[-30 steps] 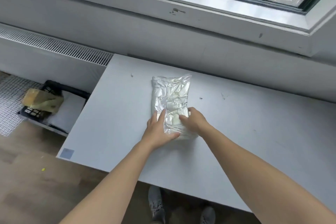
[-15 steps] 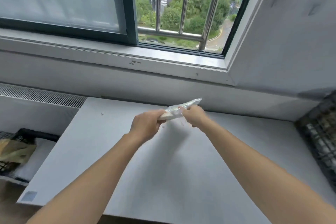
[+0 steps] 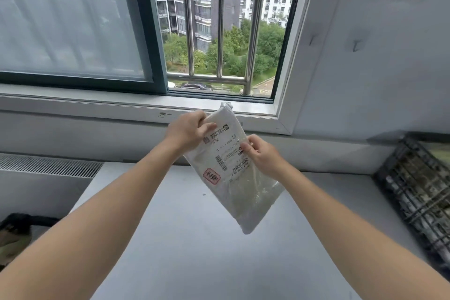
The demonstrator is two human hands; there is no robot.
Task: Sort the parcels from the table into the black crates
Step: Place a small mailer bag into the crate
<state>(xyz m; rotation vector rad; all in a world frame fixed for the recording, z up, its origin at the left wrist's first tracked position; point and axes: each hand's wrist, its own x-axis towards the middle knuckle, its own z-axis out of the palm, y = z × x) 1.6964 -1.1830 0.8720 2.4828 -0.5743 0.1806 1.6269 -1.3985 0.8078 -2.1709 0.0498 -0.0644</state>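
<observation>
Head view: our left hand (image 3: 187, 130) and right hand (image 3: 261, 156) each pinch the parcel (image 3: 233, 185) aloft; we judge its slick wrap may slip.

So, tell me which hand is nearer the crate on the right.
Right. The right hand holds the parcel by its right edge, left of the crate; the left hand holds its upper left corner, farther left.
</observation>
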